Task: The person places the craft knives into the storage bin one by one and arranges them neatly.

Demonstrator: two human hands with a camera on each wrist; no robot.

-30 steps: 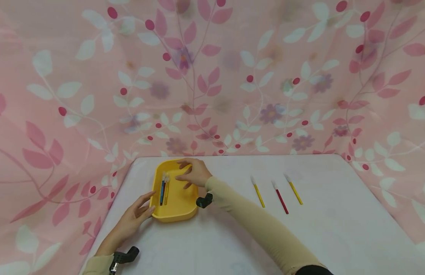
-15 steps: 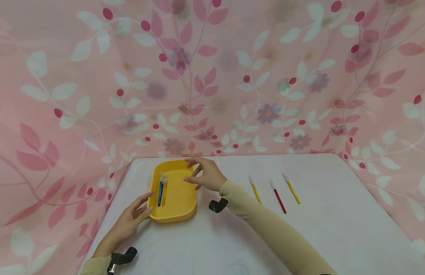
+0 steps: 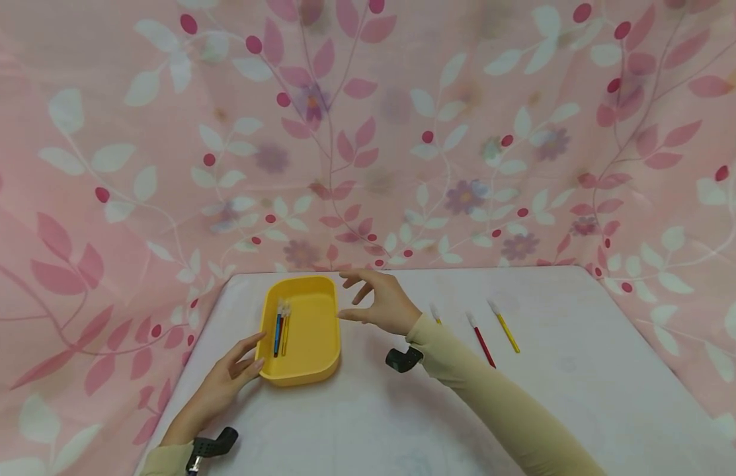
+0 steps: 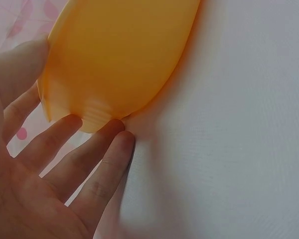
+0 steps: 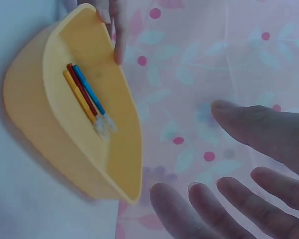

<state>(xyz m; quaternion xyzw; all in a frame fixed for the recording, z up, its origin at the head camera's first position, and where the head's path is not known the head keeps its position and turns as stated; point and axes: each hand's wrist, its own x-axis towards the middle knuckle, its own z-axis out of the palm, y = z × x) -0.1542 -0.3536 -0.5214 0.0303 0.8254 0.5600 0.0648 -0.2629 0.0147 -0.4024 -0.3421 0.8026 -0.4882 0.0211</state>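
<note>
On the left of the white table stands a yellow tray (image 3: 313,330). Inside it, side by side, lie a blue (image 5: 88,89), a red and a yellow slim stick with whitish, translucent tips, like capped paintbrushes. My left hand (image 3: 221,383) touches the tray's outer left side with extended fingers; in the left wrist view the fingertips meet the tray wall (image 4: 119,55). Just right of the tray, my right hand (image 3: 382,304) is in the air with thumb and fingers spread apart and nothing between them.
Right of my right forearm lie a yellow brush-like stick (image 3: 508,330) and a red one (image 3: 482,340). Another yellow one (image 3: 436,315) is partly hidden behind the sleeve. A pink floral cloth (image 3: 368,132) hangs behind the table. Each wrist wears a black device (image 3: 403,359).
My right hand has moved from over the tray to the right, out past its rim. The left hand stays at the tray's side. The sticks in the tray lie as before.
</note>
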